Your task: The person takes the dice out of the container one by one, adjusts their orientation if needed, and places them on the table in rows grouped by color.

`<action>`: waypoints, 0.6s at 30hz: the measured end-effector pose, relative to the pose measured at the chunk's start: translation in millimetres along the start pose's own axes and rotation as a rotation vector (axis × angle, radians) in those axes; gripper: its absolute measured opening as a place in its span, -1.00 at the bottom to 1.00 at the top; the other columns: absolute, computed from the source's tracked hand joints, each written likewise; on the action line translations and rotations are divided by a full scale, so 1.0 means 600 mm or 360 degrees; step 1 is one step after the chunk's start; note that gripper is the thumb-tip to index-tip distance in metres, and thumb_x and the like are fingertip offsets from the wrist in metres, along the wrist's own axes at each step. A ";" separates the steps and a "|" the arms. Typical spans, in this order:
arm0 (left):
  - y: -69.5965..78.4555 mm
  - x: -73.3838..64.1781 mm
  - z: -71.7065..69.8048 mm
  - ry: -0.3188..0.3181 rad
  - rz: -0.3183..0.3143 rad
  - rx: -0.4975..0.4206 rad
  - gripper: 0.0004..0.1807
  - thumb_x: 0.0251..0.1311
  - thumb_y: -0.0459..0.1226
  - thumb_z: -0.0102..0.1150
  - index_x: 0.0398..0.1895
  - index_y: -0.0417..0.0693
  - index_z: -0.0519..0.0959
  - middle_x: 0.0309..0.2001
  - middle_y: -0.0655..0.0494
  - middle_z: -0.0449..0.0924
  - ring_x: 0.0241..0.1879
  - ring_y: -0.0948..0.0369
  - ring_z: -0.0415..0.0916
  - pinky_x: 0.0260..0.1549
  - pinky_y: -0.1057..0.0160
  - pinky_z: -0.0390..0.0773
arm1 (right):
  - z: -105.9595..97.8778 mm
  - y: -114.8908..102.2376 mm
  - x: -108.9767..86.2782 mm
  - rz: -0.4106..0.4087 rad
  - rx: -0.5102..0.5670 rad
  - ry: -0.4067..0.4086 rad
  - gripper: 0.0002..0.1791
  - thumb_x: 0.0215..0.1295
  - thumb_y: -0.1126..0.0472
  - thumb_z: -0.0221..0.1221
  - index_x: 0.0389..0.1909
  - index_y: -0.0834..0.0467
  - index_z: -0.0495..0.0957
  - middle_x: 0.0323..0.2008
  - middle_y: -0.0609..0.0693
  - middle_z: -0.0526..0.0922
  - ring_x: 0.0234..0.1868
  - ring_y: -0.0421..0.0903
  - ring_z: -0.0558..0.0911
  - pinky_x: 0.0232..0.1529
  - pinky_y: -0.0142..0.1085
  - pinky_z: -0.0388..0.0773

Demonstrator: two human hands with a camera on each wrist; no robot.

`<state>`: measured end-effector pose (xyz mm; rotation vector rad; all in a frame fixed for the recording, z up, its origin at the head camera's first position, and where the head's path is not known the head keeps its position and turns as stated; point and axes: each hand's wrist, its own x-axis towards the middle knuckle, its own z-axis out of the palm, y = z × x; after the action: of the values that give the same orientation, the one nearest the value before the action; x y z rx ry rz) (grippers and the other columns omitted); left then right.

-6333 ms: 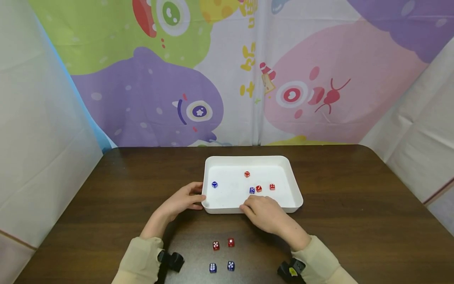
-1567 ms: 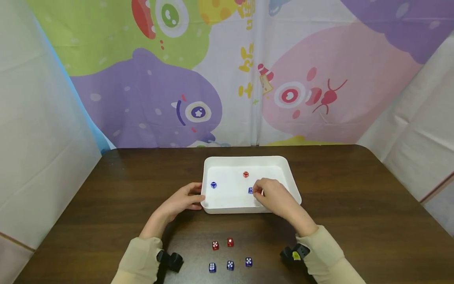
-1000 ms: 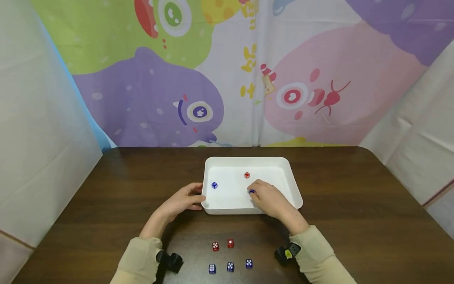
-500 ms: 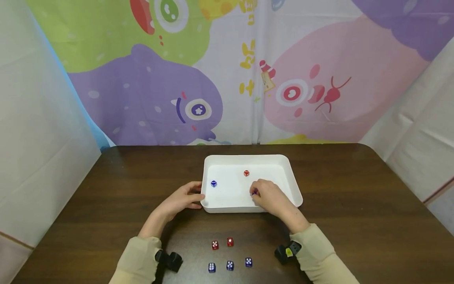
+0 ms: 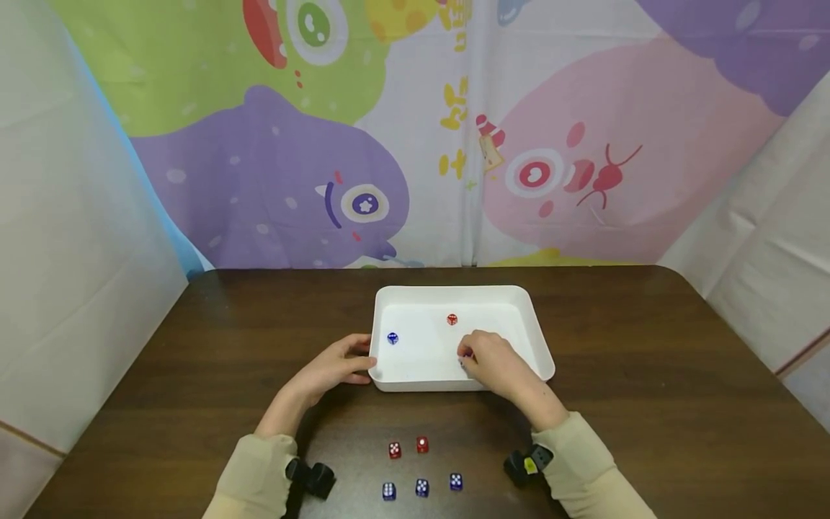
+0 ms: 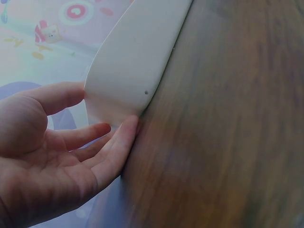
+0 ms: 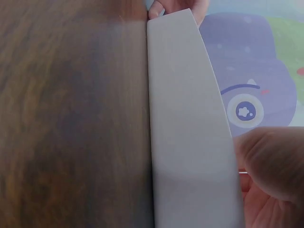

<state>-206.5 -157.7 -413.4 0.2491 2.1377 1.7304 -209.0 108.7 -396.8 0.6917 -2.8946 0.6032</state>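
Observation:
At the left end of the white tray (image 5: pixel 421 385), my left hand (image 5: pixel 329 366) touches the rim with its thumb while its loosely extended fingers rest against the outer wall. My right hand (image 5: pixel 495 365) is over the tray's near right part, fingertips pinching a blue die (image 5: pixel 462 360) that is mostly covered. In the right wrist view the tray's side wall (image 7: pixel 190 118) hides those fingertips. Elsewhere in the tray lie another blue die (image 5: pixel 393 338) at the left and a red die (image 5: pixel 452 319) toward the back.
Between the forearms, nearer the body, two red dice (image 5: pixel 395 450) sit side by side on the dark wooden table (image 5: pixel 259 303). Below them, three blue dice (image 5: pixel 422 488) form a row. A cartoon-printed curtain (image 5: pixel 441 144) hangs behind the table.
A third blue die now stands in the table's front row. My right hand moved from the tray's near rim inward and took hold of a blue die. My left hand stayed put.

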 end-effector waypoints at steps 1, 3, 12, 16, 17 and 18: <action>0.000 0.000 0.000 -0.0001 0.0002 0.0001 -0.45 0.09 -0.33 0.01 0.15 -0.28 0.13 0.00 -0.22 0.21 -0.17 0.06 0.38 -0.26 0.15 0.51 | 0.000 -0.001 0.000 0.0006 0.0007 -0.0002 -0.95 0.00 0.34 0.11 -0.52 0.17 0.54 -0.55 -0.09 0.49 -0.51 -0.21 0.39 -0.41 -0.36 0.42; 0.000 0.001 0.001 -0.0006 0.0004 0.0002 -0.45 0.09 -0.33 0.00 0.16 -0.27 0.13 0.01 -0.21 0.21 -0.17 0.06 0.38 -0.26 0.16 0.51 | -0.002 -0.002 -0.001 0.0012 0.0012 -0.0011 -0.92 0.00 0.34 0.11 -0.46 0.20 0.56 -0.51 -0.06 0.52 -0.48 -0.20 0.42 -0.37 -0.34 0.45; -0.003 0.002 0.003 -0.0008 -0.0004 -0.0001 -0.46 0.10 -0.33 0.00 0.16 -0.28 0.13 0.01 -0.21 0.20 -0.17 0.07 0.38 -0.25 0.16 0.51 | -0.014 -0.011 -0.011 -0.0031 -0.0004 -0.0028 -0.90 0.01 0.37 0.10 -0.46 0.21 0.58 -0.50 -0.03 0.52 -0.44 -0.19 0.46 -0.32 -0.33 0.47; -0.006 0.003 0.003 -0.0016 0.0009 -0.0009 -0.46 0.09 -0.32 0.00 0.15 -0.29 0.14 0.00 -0.22 0.21 -0.16 0.04 0.37 -0.24 0.15 0.51 | -0.023 -0.014 -0.018 -0.0010 0.0006 -0.0027 -0.90 0.02 0.37 0.09 -0.45 0.21 0.58 -0.45 -0.02 0.56 -0.41 -0.19 0.48 -0.29 -0.32 0.48; -0.006 0.003 0.003 -0.0020 0.0026 -0.0008 -0.45 0.08 -0.31 0.01 0.14 -0.29 0.14 0.00 -0.22 0.21 -0.16 0.05 0.38 -0.25 0.15 0.51 | -0.026 -0.015 -0.020 -0.0006 0.0013 -0.0025 -0.89 0.03 0.37 0.09 -0.44 0.21 0.58 -0.44 -0.02 0.56 -0.40 -0.19 0.48 -0.28 -0.32 0.48; -0.006 0.002 0.003 -0.0025 0.0045 -0.0004 -0.45 0.08 -0.29 0.02 0.14 -0.30 0.14 -0.01 -0.23 0.22 -0.17 0.05 0.38 -0.25 0.15 0.51 | -0.028 -0.016 -0.022 -0.0007 0.0019 -0.0024 -0.89 0.03 0.37 0.09 -0.43 0.21 0.58 -0.43 -0.02 0.57 -0.39 -0.19 0.48 -0.28 -0.33 0.48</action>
<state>-206.5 -156.8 -417.3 0.2928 2.1303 1.7408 -193.0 113.0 -380.7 0.7068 -2.9046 0.6184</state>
